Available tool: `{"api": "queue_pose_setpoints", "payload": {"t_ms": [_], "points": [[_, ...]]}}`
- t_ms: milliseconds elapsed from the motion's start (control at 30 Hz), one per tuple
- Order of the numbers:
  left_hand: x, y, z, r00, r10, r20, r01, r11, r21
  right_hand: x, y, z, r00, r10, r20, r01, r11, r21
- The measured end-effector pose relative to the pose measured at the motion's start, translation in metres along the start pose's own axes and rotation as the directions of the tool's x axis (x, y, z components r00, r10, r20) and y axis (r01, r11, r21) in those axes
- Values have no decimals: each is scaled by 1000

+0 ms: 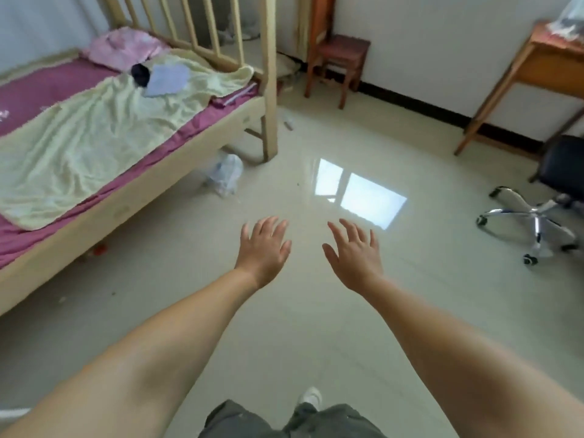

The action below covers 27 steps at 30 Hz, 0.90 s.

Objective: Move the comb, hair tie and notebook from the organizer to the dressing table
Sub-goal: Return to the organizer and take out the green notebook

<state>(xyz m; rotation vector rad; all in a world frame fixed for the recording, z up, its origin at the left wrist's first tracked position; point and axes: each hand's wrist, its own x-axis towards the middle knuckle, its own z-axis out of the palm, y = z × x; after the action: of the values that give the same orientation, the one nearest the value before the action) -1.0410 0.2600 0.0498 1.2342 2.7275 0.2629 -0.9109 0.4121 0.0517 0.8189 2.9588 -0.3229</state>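
Bed (pixel 126 197): far left, pale wooden frame with a slatted end rail; magenta sheet under a crumpled pale yellow blanket (pixel 94 137).
Pillow (pixel 123 47): pink, at the head of the bed, against the rail.
Dark bundle (pixel 140 74): small and black, lying on the blanket just below the pillow; too blurred for me to say whether it is the hair tie.
Pale blue sheet (pixel 167 80): flat, touching the dark bundle on its right; could be paper or cloth, I cannot tell.
Plastic bag (pixel 226 173): clear, crumpled, on the floor beside the bed's foot post.
My left hand (pixel 264 249): stretched out over the bare floor, palm down, fingers spread wide, nothing in it.
Floor (pixel 300 327): glossy pale tile, with a bright window reflection just beyond my hands.
My right hand (pixel 355 251): level with the left and near it, palm down, fingers splayed, nothing in it.
Stool (pixel 343 55): small, reddish wood, against the far wall.
Wooden table (pixel 537 63): at the right edge, orange-brown, something pale on its top at the frame corner.
Office chair (pixel 537 216): black seat, chrome star base on casters, below the table.
Comb, notebook, organizer: I cannot make out any of them from here.
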Motion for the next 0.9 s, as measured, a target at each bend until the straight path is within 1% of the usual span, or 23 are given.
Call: {"api": "queue_pose_setpoints", "payload": {"t_ms": [133,233,300,433,500,567,767,900], "points": [[86,101,15,978,203,41,-203,979,-11,8,115,-23,973,228,-47,-226,973,37],[149,166,29,950,306,65,-305,952,-35,21,191,-35,924,376,-72,-370,925,88],[195,208,40,928,364,75,-363,931,-35,36,241,-42,892,442,-96,-433,896,101],[301,296,57,883,465,61,-462,885,-55,94,344,-65,842,523,-131,-515,852,91],[355,339,59,858,509,76,-506,861,-52,123,394,-82,807,573,-145,-564,820,101],[407,382,56,829,555,66,-553,832,-42,150,441,-104,777,602,-186,-594,798,103],[546,502,46,768,639,50,-636,769,-57,231,579,-165,680,697,-228,-688,714,134],[645,574,59,733,680,31,-678,733,-42,298,672,-184,658,715,-236,-711,694,117]]}}
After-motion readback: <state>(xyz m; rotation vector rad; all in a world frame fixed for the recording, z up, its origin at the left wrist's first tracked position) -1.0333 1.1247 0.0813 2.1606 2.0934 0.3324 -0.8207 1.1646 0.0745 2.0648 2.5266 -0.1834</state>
